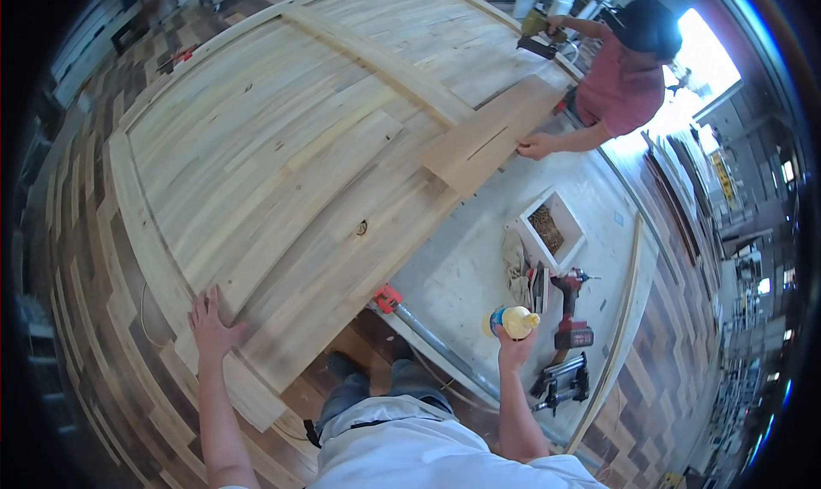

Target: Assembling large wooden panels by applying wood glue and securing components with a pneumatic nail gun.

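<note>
My left hand (214, 328) lies with fingers spread on the near left end of a large pale wooden panel (363, 258). Its fingers touch the end of a long loose board (299, 211) that rests on the panel. On the other side, my right hand (514, 352) is wrapped round a squeeze bottle (518, 321), yellowish with a blue label and a nozzle, apparently glue. It is held above the worktable (462, 258), nozzle tilted to the right. My palm hides part of the bottle.
Across the table a person in a red shirt (629, 96) holds a nail gun (537, 40) and touches a thin brown sheet (496, 138). A red clamp (387, 298) grips the panel's edge. On the table are a white box (575, 248), a cordless driver (571, 309) and a black tool (563, 382).
</note>
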The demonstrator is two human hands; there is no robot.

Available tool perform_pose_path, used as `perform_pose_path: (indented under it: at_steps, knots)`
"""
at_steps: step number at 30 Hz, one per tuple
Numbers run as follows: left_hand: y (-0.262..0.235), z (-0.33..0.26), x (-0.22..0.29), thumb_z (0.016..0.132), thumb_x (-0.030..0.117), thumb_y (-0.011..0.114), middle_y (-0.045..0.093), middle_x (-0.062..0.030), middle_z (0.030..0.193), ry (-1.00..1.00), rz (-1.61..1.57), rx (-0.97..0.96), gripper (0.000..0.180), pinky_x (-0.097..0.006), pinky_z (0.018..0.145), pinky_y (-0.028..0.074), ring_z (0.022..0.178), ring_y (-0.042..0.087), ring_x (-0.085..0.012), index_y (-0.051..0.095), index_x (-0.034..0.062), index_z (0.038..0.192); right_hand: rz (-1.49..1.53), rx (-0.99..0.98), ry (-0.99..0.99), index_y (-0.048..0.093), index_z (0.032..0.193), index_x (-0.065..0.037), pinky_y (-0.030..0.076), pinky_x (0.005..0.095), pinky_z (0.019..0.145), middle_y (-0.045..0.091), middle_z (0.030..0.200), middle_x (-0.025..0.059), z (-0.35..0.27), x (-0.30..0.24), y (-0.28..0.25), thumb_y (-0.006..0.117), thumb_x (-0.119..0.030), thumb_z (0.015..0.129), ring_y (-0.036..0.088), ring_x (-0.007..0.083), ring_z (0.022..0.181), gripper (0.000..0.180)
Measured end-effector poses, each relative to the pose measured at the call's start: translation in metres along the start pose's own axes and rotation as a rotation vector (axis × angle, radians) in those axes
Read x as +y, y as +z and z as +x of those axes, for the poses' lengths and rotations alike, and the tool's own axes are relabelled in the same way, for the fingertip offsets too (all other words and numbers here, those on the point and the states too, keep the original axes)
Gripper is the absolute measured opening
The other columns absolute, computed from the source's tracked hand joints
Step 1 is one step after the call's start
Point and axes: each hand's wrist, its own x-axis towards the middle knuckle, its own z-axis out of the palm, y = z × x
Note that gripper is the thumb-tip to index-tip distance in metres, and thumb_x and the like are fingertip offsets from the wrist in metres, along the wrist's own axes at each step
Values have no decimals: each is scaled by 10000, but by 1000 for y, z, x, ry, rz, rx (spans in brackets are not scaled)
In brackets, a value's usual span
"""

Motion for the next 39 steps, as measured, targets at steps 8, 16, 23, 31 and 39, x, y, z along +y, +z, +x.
perform_pose_path:
  at_steps: [8,16,23,31,39]
  knots:
    - [-15,32,-20,542,284,852,526,-126,1233,143,-127,49,891,-420,977,433,1128,512,-316,502,144,1349,-39,105,-12,473,1236,-28,468,328,923,578,1139,86,-18,28,3,869,-83,631,579,206,1039,724]
    - [-8,45,-32,553,284,852,527,-142,1260,143,-153,58,893,-418,995,423,1159,509,-323,498,134,1359,-33,143,-3,482,1225,-39,471,337,919,592,1140,94,-31,37,8,874,-107,628,591,218,1039,718]
    - [13,39,-39,600,269,839,482,-166,1324,164,-182,137,920,-435,1041,382,1208,468,-353,442,142,1420,-218,173,3,446,1264,-73,467,388,939,599,1161,120,-35,46,5,879,-180,633,596,283,1087,772]
    - [21,37,-38,626,281,822,426,-164,1390,133,-124,96,971,-473,1097,296,1273,405,-375,360,173,1473,-161,103,76,420,1284,-84,458,378,953,576,1198,117,-31,32,5,881,-150,624,580,276,1110,808]
    - [25,34,-36,647,310,825,389,-158,1397,118,-46,131,1024,-499,1124,239,1283,370,-371,275,185,1502,-104,70,41,414,1275,-88,452,358,962,563,1211,97,-21,52,8,875,-127,634,570,249,1110,790]
